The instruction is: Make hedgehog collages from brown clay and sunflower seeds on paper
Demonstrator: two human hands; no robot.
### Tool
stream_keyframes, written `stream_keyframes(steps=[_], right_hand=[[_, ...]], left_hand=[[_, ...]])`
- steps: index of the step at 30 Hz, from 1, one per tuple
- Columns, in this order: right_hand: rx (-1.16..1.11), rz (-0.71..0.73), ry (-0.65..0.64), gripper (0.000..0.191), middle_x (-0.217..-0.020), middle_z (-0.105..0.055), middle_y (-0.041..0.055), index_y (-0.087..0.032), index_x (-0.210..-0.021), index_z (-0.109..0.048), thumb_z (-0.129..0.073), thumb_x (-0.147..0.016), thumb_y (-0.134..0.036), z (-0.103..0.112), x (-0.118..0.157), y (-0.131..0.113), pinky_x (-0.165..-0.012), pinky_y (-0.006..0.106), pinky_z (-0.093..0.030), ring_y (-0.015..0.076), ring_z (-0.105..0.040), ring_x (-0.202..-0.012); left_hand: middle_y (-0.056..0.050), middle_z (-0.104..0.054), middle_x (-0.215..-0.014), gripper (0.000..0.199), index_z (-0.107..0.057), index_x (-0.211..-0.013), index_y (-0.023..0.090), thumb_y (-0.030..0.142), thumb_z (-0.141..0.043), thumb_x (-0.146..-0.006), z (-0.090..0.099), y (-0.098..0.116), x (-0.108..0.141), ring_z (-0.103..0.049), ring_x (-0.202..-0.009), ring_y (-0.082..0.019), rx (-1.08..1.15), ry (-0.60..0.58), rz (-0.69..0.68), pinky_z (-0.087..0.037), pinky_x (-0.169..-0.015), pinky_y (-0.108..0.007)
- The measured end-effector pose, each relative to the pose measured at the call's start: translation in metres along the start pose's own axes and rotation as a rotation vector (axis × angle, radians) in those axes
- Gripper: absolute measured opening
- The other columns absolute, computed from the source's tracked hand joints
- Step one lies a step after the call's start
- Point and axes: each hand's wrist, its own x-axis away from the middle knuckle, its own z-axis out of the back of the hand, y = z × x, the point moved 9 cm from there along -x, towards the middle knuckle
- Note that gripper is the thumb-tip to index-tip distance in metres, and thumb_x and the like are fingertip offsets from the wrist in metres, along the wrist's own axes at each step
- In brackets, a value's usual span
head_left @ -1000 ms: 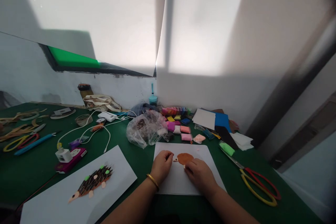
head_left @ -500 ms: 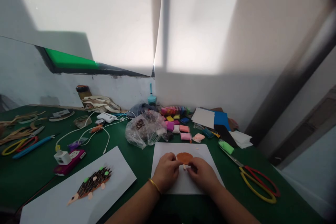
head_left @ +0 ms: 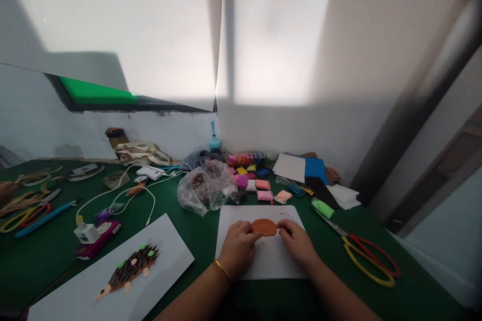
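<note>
A flat orange-brown clay oval (head_left: pixel 264 227) lies on a sheet of white paper (head_left: pixel 274 268) in front of me. My left hand (head_left: pixel 238 248) is closed at the oval's left side, thumb and index finger against its lower left edge. At the right edge, my right hand (head_left: pixel 296 242) has thumb and fingertips pinched together; whether they grip the clay or a small bit is hidden. Just below the oval sits a small pale peach piece (head_left: pixel 263 241). Another pale bit (head_left: pixel 281 212) lies near the paper's top edge.
Left is a second sheet (head_left: pixel 169 261) bearing a hedgehog picture (head_left: pixel 131 268). Large scissors (head_left: pixel 363 256) lie right, beside a green clay packet (head_left: pixel 323 208). Behind are clay packets (head_left: pixel 263 184) and a plastic bag (head_left: pixel 203 188). A charger (head_left: pixel 86 233) and cables stand left.
My right hand has shifted right, from below the oval to its right edge, uncovering more of the clay. The left hand stays beside the oval. The camera view has shifted slightly.
</note>
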Motion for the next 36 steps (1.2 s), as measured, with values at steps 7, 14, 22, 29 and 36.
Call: stream_keyframes(steps=[7, 14, 22, 29, 36], right_hand=[[0.011, -0.001, -0.006, 0.024, -0.092, -0.067, 0.0032, -0.022, -0.089, -0.063, -0.043, -0.077, -0.029, 0.0, -0.001, -0.002, -0.077, 0.031, -0.046, 0.0202, -0.061, -0.086], [0.017, -0.006, -0.002, 0.024, -0.093, -0.066, 0.0034, -0.023, -0.09, -0.063, -0.043, -0.078, -0.03, 0.001, 0.001, -0.002, -0.075, 0.032, -0.047, 0.0208, -0.061, -0.085], [0.021, 0.016, -0.006, 0.024, -0.095, -0.065, 0.0041, -0.023, -0.09, -0.062, -0.043, -0.078, -0.029, -0.003, 0.002, -0.001, -0.079, 0.034, -0.046, 0.0215, -0.06, -0.088], [0.043, 0.012, -0.022, 0.024, -0.096, -0.065, 0.0043, -0.023, -0.09, -0.063, -0.043, -0.078, -0.028, -0.003, 0.003, -0.005, -0.081, 0.034, -0.045, 0.0214, -0.059, -0.09], [0.05, 0.018, -0.018, 0.025, -0.097, -0.065, 0.0044, -0.023, -0.091, -0.064, -0.043, -0.078, -0.027, -0.002, 0.003, -0.008, -0.08, 0.034, -0.046, 0.0212, -0.059, -0.091]], left_hand=[[-0.005, -0.051, -0.094, 0.023, -0.066, -0.096, 0.032, 0.021, -0.051, -0.083, -0.004, 0.002, -0.001, -0.044, -0.091, -0.021, -0.028, -0.024, 0.019, -0.036, -0.082, -0.037], [-0.004, -0.051, -0.099, 0.041, -0.062, -0.108, 0.034, 0.009, -0.05, -0.078, 0.0, -0.001, -0.001, -0.044, -0.094, -0.02, 0.021, -0.025, 0.028, -0.035, -0.085, -0.035], [-0.005, -0.052, -0.096, 0.026, -0.066, -0.1, 0.033, 0.022, -0.048, -0.085, 0.0, 0.004, 0.0, -0.043, -0.092, -0.02, -0.007, -0.033, 0.007, -0.035, -0.083, -0.036], [-0.006, -0.052, -0.093, 0.022, -0.067, -0.095, 0.031, 0.026, -0.048, -0.086, -0.002, 0.003, 0.0, -0.044, -0.09, -0.021, -0.035, -0.019, -0.001, -0.035, -0.081, -0.037], [-0.005, -0.052, -0.097, 0.037, -0.061, -0.11, 0.032, 0.013, -0.05, -0.08, 0.001, -0.002, -0.001, -0.044, -0.092, -0.02, -0.012, -0.01, 0.055, -0.036, -0.082, -0.035]])
